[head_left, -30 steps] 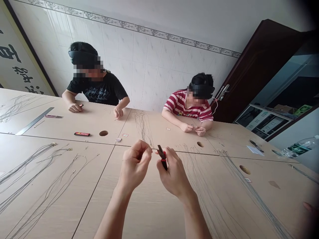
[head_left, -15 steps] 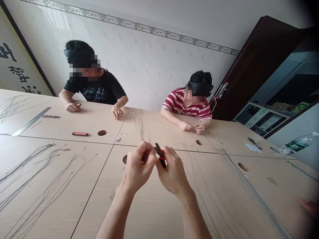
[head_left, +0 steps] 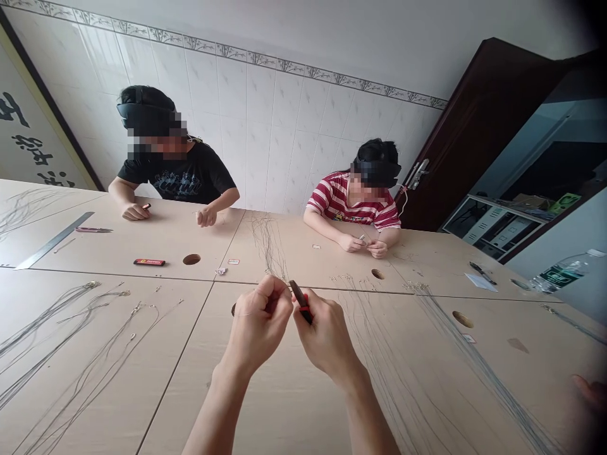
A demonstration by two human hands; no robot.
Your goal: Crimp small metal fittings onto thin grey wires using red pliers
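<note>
Two hands are raised together above the near table (head_left: 284, 404): the left hand (head_left: 258, 325) is pinched shut on a thin wire (head_left: 241, 313), the right hand (head_left: 325, 335) is clenched round small pliers (head_left: 301, 302). Wire bundles (head_left: 71, 341) lie left. Two people (head_left: 353, 202) are seated far.

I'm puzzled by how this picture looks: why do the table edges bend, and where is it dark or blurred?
Head view: wide-lens distortion bows the table seams and wall tiles; the right corners darken to black; soft daylight leaves faint shadows; both hands, left hand and right hand, are sharp, though the thin wire they pinch barely shows.
</note>
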